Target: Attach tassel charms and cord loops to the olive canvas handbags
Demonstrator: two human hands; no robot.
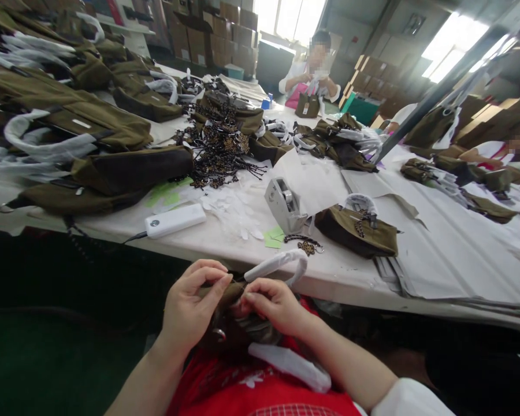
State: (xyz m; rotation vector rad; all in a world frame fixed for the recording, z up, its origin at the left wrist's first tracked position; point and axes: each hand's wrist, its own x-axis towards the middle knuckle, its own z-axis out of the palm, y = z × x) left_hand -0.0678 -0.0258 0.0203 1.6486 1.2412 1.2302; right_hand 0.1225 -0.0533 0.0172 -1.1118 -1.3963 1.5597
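An olive and dark brown handbag [231, 294] rests in my lap against a red apron [225, 384]. One white-wrapped handle [281, 263] stands up at its far side, and another wrapped handle [292, 367] lies toward me. My left hand [193, 300] is at the bag's top edge, thumb and forefinger pinched on what looks like a thin thread. My right hand [271, 303] also pinches beside it, close to the same fine strand. What exactly lies between the fingertips is too small to make out with certainty.
Ahead on the white table [242, 263] are a tape dispenser [286, 205], a white power bank [175, 221], green tags [274, 237] and a beaded charm [307, 247]. An olive bag [357, 231] lies right; many bags [91, 115] pile left. A co-worker [314, 75] handles a bag across the table.
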